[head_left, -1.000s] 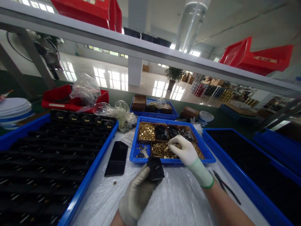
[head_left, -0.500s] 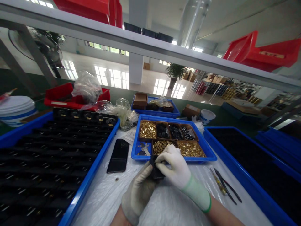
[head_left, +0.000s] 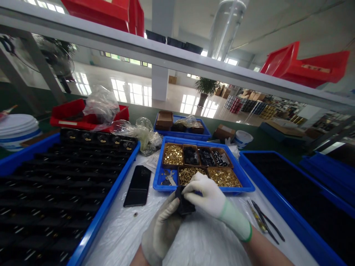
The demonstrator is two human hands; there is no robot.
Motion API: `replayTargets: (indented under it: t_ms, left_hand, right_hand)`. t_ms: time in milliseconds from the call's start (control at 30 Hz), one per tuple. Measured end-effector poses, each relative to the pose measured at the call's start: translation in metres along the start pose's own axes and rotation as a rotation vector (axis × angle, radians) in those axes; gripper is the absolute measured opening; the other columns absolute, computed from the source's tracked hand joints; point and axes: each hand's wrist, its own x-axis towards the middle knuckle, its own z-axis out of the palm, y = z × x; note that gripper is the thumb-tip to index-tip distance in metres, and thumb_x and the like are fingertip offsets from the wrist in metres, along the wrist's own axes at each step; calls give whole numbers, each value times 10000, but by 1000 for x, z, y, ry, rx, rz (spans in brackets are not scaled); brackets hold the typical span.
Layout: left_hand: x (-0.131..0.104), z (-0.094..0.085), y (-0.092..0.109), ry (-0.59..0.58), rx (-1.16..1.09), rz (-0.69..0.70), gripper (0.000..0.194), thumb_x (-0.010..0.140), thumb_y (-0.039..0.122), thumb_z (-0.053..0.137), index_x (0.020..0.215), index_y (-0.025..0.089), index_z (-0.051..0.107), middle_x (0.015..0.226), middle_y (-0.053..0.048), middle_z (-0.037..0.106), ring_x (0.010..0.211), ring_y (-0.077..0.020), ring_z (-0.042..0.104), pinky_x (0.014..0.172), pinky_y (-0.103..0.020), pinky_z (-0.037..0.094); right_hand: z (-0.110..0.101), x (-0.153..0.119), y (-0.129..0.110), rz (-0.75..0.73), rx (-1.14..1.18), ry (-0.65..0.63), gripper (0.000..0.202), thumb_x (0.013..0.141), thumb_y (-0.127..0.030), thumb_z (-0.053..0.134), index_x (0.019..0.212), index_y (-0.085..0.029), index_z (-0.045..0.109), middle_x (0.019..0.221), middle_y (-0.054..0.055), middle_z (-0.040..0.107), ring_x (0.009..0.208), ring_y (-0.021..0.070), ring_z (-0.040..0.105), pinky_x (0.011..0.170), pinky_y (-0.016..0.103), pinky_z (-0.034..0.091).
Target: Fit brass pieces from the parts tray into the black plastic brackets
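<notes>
A small black part is held over the plastic-covered table, just in front of the blue tray of sorted pieces. My left hand, in a greyish glove, grips the part from the left and below. The fingers of my right hand, in a white glove with a green cuff, are pinched together at the part's upper edge; whether a small piece is between them is hidden. Boxes of brass rings, brass pieces and black pieces stand in the tray.
To the left, a large blue tray holds rows of black parts; a black phone lies beside it. Pliers and a yellow-handled tool lie at right, near another blue tray. A shelf crosses above.
The view has shifted slightly. Both hands stay together at the black part, with little visible change in their grip.
</notes>
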Motion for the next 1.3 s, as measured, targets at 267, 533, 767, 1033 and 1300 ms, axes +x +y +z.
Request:
replayTargets:
  t_ms: [267, 533, 767, 1033, 1300]
  left_hand:
    - [-2, 10, 2, 96, -155, -95, 171, 850, 222, 974, 1011, 240, 916, 1121, -60, 916, 1034, -263, 840, 942, -360, 661]
    - [-2, 9, 4, 98, -158, -72, 322, 764, 242, 1054, 1055, 215, 919, 1139, -90, 917, 1029, -264, 845, 943, -356, 668]
    - [-2, 6, 3, 175, -164, -70, 257, 799, 218, 1008, 1037, 232, 913, 1183, -84, 909, 1057, -270, 841, 986, -387, 665]
    - [0, 7, 1, 37, -93, 26, 330, 795, 251, 1024, 1103, 261, 905, 1225, -50, 900, 1124, -236, 813, 1014, -336, 630]
    - [3, -2, -3, -48, 56, 71, 304, 841, 334, 998, 1131, 301, 910, 1130, -9, 899, 1059, -224, 799, 1157, -379, 573]
  right_hand:
    - [-25, 84, 73, 422, -435, -59, 106, 1035, -254, 795, 1124, -205, 825, 1189, 97, 790, 1203, 305, 713, 1097, 517, 559]
    - [-9, 114, 87, 483, -432, -86, 383, 1115, -430, 750, 1428, -215, 705, 1466, 116, 699, 1228, 287, 732, 1042, 501, 660]
    - [-17, 105, 85, 467, -367, -6, 365, 1102, -421, 770, 1383, -193, 720, 1421, 108, 719, 1218, 287, 736, 1047, 515, 653]
    - [-18, 24, 27, 230, -146, 100, 220, 979, -157, 773, 1144, -274, 860, 1120, 46, 783, 1108, 248, 742, 1001, 392, 589]
    - [6, -20, -10, 12, -149, 146, 271, 889, -53, 839, 1061, -263, 851, 982, 51, 748, 1032, 299, 689, 870, 429, 452]
